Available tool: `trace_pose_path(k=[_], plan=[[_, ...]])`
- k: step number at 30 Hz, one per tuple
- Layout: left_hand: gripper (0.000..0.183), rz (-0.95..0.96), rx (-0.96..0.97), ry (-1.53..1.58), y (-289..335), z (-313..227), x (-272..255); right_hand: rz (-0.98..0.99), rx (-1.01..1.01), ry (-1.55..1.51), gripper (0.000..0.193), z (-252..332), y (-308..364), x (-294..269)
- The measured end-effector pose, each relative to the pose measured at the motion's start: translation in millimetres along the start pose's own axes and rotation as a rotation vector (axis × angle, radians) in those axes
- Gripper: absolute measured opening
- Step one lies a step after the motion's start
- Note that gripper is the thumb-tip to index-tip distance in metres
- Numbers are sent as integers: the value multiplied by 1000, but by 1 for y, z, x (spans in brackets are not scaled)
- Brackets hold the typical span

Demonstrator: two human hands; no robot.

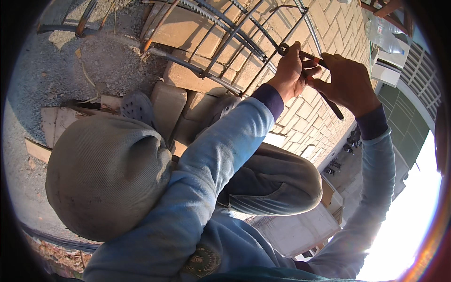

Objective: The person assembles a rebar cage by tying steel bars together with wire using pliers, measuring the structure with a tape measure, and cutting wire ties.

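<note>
A dark steel-bar cage (233,33) has long black metal pincers (310,57) at its right side, apparently touching; beside the cage, the bare left hand (292,71) curls around them; farther from it, the bare right hand (350,84) grasps them too.

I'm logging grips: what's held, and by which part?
Pliers, by a handle in the right hand; the left hand is near their head, its hold unclear.

Tan brickwork (340,28), grey gravel ground (117,61), bright white glare (406,207)

L hand (292,71) fingers bent | R hand (348,84) curled, nr L | L arm (223,143), R arm (377,171) outstr.
</note>
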State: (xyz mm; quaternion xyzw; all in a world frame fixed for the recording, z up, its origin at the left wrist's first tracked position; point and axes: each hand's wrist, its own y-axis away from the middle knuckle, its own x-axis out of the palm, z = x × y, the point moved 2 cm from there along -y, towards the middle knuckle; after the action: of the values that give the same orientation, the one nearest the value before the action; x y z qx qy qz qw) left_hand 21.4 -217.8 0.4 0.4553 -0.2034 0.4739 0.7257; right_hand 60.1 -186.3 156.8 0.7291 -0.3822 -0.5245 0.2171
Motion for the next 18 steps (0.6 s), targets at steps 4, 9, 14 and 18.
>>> trace_pose_path(k=[4,9,14,18], plan=[[48,-22,-18,66,-1,-5,12,-96,-32,396,77,16,13,-3],[42,-70,21,93,12,-5,18,20,30,150,62,8,12,5],[36,-77,81,-119,26,10,5,367,199,-512,40,-13,11,6],[37,-50,41,126,29,12,7,682,508,-1569,31,-19,35,32]])
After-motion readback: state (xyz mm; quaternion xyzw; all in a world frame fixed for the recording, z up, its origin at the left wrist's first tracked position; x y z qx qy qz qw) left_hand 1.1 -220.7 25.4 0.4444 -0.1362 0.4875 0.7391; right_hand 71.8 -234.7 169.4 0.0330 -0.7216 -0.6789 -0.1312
